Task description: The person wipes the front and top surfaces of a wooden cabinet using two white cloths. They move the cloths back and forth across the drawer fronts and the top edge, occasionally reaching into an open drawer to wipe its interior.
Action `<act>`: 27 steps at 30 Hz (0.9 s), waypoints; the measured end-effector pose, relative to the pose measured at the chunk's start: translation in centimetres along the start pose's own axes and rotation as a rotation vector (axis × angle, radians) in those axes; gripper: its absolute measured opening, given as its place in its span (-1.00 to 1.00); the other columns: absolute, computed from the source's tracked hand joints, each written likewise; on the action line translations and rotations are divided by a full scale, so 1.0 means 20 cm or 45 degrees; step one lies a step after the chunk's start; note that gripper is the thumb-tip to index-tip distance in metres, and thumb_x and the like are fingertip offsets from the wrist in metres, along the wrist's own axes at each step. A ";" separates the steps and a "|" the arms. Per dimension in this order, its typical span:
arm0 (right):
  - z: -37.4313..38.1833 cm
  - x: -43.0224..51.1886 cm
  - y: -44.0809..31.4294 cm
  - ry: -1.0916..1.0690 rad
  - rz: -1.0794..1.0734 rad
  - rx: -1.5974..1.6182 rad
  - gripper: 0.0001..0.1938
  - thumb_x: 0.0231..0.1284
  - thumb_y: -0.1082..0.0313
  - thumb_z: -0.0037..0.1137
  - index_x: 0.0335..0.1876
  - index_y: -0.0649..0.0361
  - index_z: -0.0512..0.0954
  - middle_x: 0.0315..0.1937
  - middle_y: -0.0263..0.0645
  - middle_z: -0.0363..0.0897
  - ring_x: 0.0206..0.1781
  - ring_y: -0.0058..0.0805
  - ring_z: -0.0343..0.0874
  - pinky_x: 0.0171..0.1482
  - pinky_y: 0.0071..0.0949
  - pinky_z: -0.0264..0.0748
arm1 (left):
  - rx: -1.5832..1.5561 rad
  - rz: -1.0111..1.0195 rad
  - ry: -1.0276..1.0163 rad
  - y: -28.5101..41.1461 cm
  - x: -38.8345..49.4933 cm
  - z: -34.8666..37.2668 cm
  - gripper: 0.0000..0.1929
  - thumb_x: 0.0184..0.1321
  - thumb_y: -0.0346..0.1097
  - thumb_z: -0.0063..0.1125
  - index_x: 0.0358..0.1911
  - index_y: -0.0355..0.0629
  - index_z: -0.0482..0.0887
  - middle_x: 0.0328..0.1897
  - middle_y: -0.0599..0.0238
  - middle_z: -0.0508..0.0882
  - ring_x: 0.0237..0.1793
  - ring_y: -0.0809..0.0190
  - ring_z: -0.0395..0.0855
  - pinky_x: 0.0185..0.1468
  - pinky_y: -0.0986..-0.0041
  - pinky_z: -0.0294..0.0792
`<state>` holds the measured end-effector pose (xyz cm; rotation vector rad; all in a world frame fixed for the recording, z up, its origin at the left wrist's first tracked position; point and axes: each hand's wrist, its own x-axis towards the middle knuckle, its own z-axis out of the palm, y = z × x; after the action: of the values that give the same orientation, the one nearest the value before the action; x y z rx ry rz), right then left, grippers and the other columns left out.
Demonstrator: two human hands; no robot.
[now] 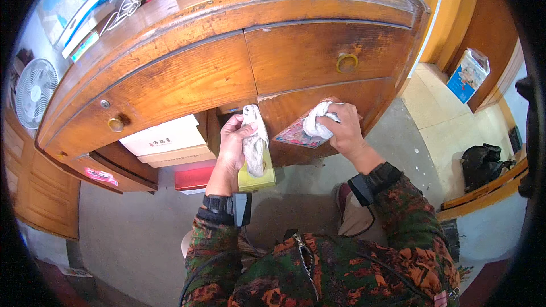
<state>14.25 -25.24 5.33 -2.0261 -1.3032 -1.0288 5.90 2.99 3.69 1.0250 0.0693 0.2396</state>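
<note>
Pinched between the thumb and fingers of my left hand (231,145) is a long, limp, off-white piece of fabric (254,145) with grey smudges. It hangs over the open compartment's right edge and a yellow box (264,177); I cannot tell whether it is a rag or a sock. My right hand (344,130) grips a bunched, twisted white cloth (316,123). That cloth appears in front of a colourful picture sticker (294,134) on the lower right door (277,113) of a wooden cabinet (200,64). Whether it touches the door is unclear.
A white box (162,136) sits in the cabinet's open lower compartment, above a red box (194,178). Brass-coloured pulls (347,63) jut from the drawers. A white fan (36,93) stands at left. At right are a blue printed bag (468,76) and a black plastic bag (484,166).
</note>
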 end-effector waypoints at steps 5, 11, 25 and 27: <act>0.01 0.03 -0.03 0.208 0.062 -0.038 -0.64 -0.16 0.48 0.13 -0.11 0.09 0.61 -0.02 -0.20 0.45 -0.03 -0.13 0.45 -0.02 -0.19 0.34 | 0.379 0.304 0.088 0.00 -0.12 0.09 -0.75 0.03 -0.68 0.20 -0.29 -0.13 0.54 -0.30 0.39 0.68 -0.29 0.41 0.61 -0.14 0.53 0.48; 0.07 0.06 -0.12 0.254 -0.013 -0.136 -0.67 -0.06 0.45 0.07 -0.08 0.14 0.61 -0.01 -0.14 0.46 -0.05 -0.09 0.45 -0.02 -0.18 0.37 | 0.557 0.550 0.247 -0.17 -0.10 0.09 -0.73 -0.02 -0.69 0.26 -0.29 -0.18 0.55 -0.28 0.43 0.62 -0.21 0.44 0.57 -0.06 0.57 0.43; 0.09 0.41 -0.26 0.104 -0.152 -0.193 -0.61 -0.03 0.30 0.08 0.00 0.15 0.56 0.07 -0.15 0.44 0.03 -0.09 0.45 0.01 -0.15 0.38 | 0.892 0.915 0.409 -0.20 -0.09 0.14 -0.69 -0.18 -0.62 0.26 -0.28 -0.26 0.56 -0.26 0.17 0.60 -0.15 0.10 0.60 0.06 0.39 0.40; 0.02 0.30 -0.12 0.194 -0.138 -0.283 -0.63 -0.04 0.36 0.07 -0.03 0.16 0.59 0.07 -0.09 0.47 0.06 -0.03 0.46 0.04 -0.10 0.40 | 0.892 0.932 0.408 -0.19 -0.09 0.14 -0.69 -0.19 -0.63 0.27 -0.28 -0.26 0.57 -0.25 0.16 0.60 -0.16 0.09 0.60 0.05 0.39 0.40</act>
<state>13.63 -20.89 10.00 -2.0058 -1.2781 -1.4050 5.17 -1.66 1.81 1.6770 0.0670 1.1044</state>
